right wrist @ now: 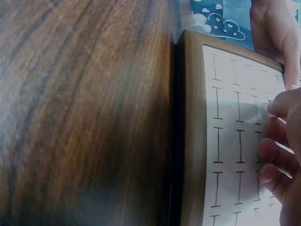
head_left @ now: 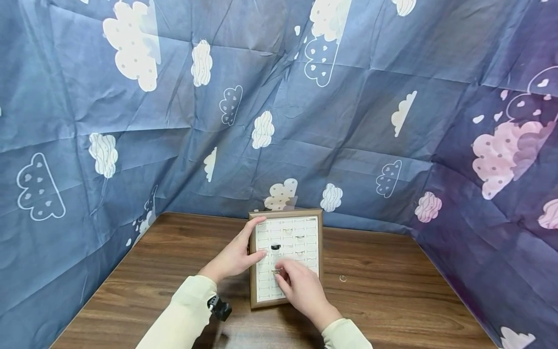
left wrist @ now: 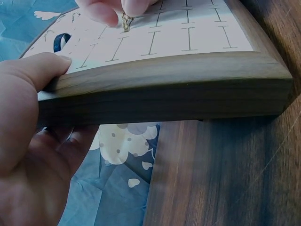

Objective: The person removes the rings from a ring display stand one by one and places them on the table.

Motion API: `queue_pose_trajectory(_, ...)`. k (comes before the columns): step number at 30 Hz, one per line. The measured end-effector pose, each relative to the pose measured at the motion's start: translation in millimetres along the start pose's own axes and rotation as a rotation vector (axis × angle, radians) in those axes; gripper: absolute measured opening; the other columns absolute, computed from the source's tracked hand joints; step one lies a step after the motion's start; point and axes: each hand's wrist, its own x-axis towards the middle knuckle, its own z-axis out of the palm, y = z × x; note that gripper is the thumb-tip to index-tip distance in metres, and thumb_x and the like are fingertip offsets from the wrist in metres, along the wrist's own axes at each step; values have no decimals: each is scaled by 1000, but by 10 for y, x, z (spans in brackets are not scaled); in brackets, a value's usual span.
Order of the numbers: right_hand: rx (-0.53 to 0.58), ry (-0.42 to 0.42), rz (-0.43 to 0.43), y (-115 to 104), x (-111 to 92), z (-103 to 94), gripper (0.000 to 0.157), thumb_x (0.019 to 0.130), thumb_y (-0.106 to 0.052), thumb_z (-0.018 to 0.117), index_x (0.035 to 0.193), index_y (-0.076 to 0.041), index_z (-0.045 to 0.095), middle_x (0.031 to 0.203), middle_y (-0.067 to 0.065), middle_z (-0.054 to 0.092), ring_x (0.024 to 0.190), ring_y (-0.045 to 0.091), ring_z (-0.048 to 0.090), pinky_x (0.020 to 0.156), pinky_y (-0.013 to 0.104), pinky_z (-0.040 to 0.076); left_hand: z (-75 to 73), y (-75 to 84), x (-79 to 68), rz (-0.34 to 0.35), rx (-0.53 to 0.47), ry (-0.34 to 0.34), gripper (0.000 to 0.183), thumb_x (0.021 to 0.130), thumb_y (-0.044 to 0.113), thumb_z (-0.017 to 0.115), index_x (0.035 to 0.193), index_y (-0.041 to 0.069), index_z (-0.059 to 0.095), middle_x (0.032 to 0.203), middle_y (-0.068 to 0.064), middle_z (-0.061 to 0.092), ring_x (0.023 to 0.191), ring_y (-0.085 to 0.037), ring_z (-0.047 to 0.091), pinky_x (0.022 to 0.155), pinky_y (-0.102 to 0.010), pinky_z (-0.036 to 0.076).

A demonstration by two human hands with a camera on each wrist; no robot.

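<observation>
A ring display board with a wooden frame [head_left: 320,237] and a white slotted pad [head_left: 263,286] leans up off the table. My left hand [head_left: 231,256] grips its left edge, thumb on the front and fingers reaching behind, as the left wrist view shows. At a lower slot, my right hand [head_left: 302,287] pinches a gold ring [left wrist: 125,22] between thumb and finger, against the pad. Above that sits a wide black ring [head_left: 275,247] in its slot. Several thin gold-toned rings, one of them a gold ring [head_left: 299,237], stand in slots further up and right.
One loose thin ring [head_left: 342,278] lies on the brown wooden table [head_left: 383,291], right of the board. Behind and at both sides hangs a blue cloth [head_left: 348,121] printed with clouds. A black strap device [head_left: 219,308] is on the left wrist.
</observation>
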Motion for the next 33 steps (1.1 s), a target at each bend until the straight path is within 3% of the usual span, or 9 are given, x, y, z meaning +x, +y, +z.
queue_pose_trajectory(6,-53,0,3,6,-10,48,15,93,-15,81,94,-21,68,77,-13,60,71,0,51,63,24,45,-5,7,1,2,-9,-4,87,100,11,76,168,29,25,163,-14,46,135,-25,58,116,-48,46)
queue_pose_trajectory(14,-70,26,-14,13,-33,102,18,90,-12,84,95,-19,69,83,-11,66,77,5,59,69,29,52,-9,25,-1,-2,-18,0,86,100,9,77,167,28,26,163,-14,46,136,-25,57,116,-49,45)
queue_pose_trajectory(27,-11,51,-94,99,-72,95,13,95,-13,78,101,-18,67,88,-10,66,80,4,59,72,29,53,-9,13,2,-12,-12,-7,87,100,9,76,168,29,25,162,-14,46,132,-23,60,115,-45,47)
queue_pose_trajectory(33,34,48,-120,135,-95,63,5,103,-18,71,101,-17,67,89,-10,65,81,4,59,73,29,53,-12,30,-9,-28,-12,-12,88,100,9,76,168,31,24,161,-13,46,131,-23,60,114,-44,48)
